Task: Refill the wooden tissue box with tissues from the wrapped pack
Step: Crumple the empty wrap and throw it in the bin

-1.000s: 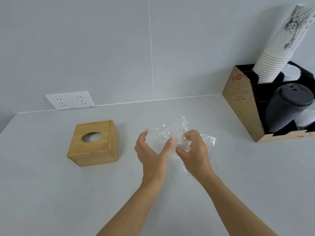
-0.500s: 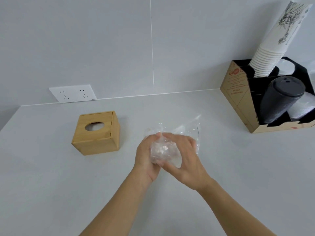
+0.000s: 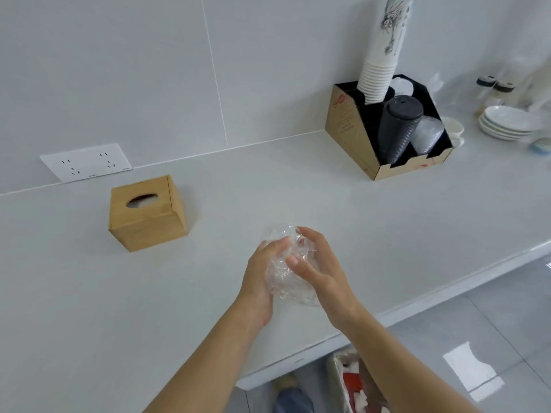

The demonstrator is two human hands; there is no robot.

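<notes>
The wooden tissue box (image 3: 147,213) stands on the white counter at the left, with white tissue showing in its oval top hole. A crumpled clear plastic wrapper (image 3: 284,269) is squeezed into a ball between both hands above the counter's middle. My left hand (image 3: 262,272) cups it from the left, and my right hand (image 3: 316,263) presses it from the right. No tissue is visible inside the wrapper.
A cardboard organiser (image 3: 384,129) with stacked paper cups and black lids stands at the back right. Stacked white plates (image 3: 507,122) and jars lie further right. A wall socket (image 3: 86,162) sits behind the box. The counter edge (image 3: 417,305) runs near; a bin (image 3: 351,380) stands below.
The spread wrapper has been gathered and squeezed into a tight ball between both hands. The view has pulled back and shifted right, showing the counter edge and floor.
</notes>
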